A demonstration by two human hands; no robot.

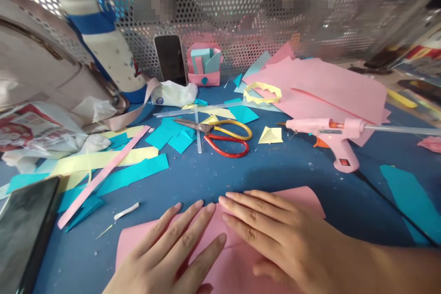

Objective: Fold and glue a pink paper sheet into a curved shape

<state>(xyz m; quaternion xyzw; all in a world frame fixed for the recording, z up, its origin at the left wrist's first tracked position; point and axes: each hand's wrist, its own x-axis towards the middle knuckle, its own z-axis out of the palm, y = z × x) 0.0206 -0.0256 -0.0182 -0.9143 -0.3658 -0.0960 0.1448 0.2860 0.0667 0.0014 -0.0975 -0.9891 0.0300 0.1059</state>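
Note:
A sheet of pink paper (237, 268) lies on the blue table at the near edge, with a crease line across its middle. My left hand (172, 248) rests on its left part, fingers stretched out and spread. My right hand (272, 234) lies flat across the right part, its fingers extended toward the left hand. Neither hand grips anything. Beyond them are scissors (227, 142) with one yellow and one red handle, a folded pale yellow paper piece (271, 135) and a pink glue gun (330, 135) with a clear glue stick in its back.
Blue and yellow paper strips (134, 174) cover the left side beside a dark phone (31, 234). Pink sheets (320, 87) are stacked at the back right. A bottle (113, 50), a second phone (170, 59) and a pink paper box (205, 78) stand by the perforated metal panel.

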